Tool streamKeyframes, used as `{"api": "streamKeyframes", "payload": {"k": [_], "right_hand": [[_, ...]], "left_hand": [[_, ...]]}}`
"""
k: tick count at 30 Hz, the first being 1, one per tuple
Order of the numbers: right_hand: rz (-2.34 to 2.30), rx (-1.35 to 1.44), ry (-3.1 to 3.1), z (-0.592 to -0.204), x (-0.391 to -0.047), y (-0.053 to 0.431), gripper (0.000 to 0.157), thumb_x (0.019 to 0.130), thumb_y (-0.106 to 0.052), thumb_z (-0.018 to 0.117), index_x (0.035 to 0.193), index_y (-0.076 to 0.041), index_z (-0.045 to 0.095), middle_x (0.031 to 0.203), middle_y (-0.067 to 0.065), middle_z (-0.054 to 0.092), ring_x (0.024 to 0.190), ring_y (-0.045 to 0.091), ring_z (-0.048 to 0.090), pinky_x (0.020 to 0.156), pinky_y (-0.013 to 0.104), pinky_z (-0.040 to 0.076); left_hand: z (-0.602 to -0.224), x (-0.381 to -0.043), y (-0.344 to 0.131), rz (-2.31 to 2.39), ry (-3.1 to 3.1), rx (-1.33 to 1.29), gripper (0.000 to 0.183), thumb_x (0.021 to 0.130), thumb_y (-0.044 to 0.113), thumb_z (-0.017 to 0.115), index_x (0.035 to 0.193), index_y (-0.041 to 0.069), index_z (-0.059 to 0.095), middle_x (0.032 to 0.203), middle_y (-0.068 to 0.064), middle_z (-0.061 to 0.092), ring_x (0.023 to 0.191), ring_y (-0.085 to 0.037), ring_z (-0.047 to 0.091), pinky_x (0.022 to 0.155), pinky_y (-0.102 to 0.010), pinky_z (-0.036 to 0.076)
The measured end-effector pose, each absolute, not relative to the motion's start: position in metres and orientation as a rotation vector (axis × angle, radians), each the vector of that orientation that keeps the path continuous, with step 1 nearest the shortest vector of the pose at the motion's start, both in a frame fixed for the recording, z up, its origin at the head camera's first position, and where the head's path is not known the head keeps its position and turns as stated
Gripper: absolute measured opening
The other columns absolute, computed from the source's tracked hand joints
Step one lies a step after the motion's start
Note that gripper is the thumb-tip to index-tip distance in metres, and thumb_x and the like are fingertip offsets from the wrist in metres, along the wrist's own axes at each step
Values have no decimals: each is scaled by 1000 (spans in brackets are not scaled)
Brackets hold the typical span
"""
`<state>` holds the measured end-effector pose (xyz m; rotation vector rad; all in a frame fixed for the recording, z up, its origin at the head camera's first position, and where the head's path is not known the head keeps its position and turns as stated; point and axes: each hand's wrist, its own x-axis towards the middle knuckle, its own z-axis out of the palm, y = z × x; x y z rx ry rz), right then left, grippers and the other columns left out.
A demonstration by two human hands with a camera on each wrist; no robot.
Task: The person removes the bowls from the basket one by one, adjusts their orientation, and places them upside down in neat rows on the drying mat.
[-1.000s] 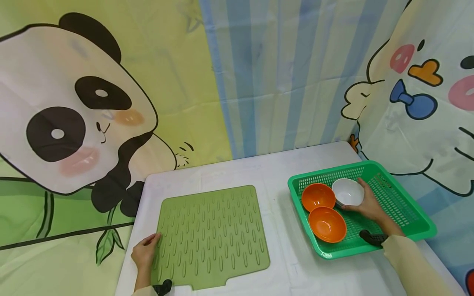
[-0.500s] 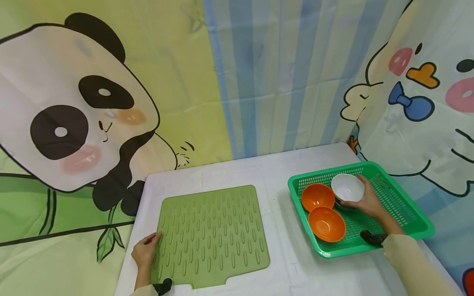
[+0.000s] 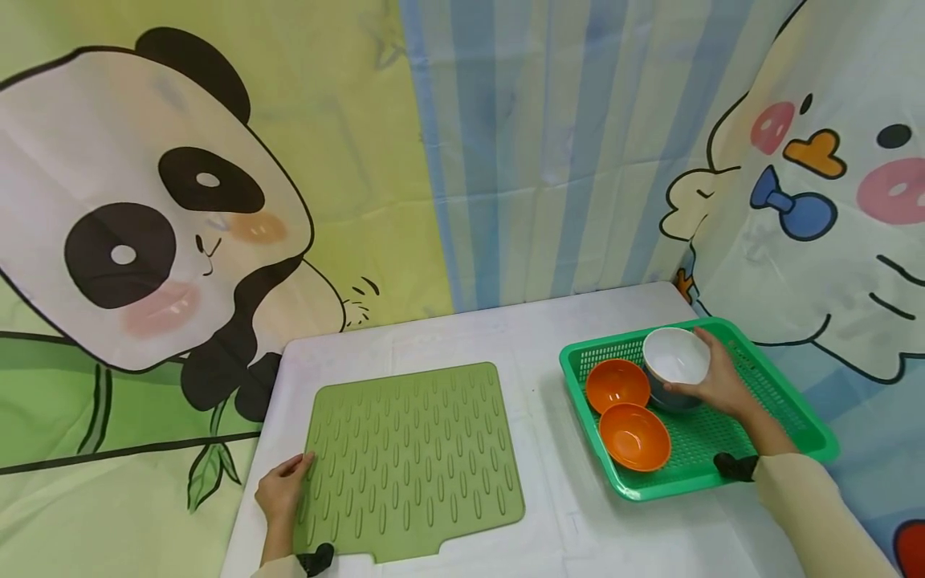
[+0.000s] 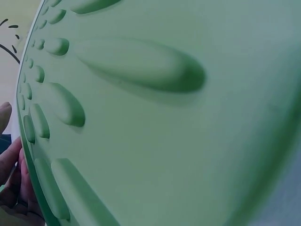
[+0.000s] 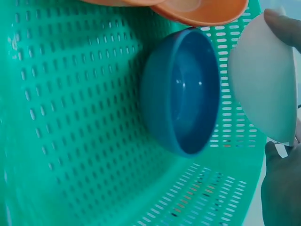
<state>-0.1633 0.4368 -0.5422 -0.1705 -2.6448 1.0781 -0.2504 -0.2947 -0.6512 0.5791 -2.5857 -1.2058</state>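
I have my right hand [image 3: 715, 384] pinching the round white bowl [image 3: 675, 356] at the right of the head view, and my left hand [image 3: 280, 490], far away at lower left, touching the left edge of the green mat [image 3: 412, 457]; I can't tell if it pinches. The white bowl is over the green basket [image 3: 711, 441], apart from the blue bowl [image 5: 157, 94], with the mat well to its left.
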Motion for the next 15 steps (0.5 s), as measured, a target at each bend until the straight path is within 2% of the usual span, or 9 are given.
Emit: {"api": "streamKeyframes", "payload": {"k": [5,15], "right_hand": [[1067,-103,-2660,-529,-166,433,116,66,-23,85,147,-2,5,139,34,19,110,53,33,75,69,36],[1080,-30,-2653,-506,-181,419,118,63,-19,86,148,-6,5,144,30,15,115,53,30,80,70,31]], "left_hand": [[-649,-249,-295,-1219,-2592,582,52,79,44,70,103,-2,69,87,-17,68,86,-36,58,76,-47,41],[-649,-246,-298,-1229,-2612,583,55,78,47,70,104,-1,69,86,-14,68,86,-34,59,75,-46,42]]}}
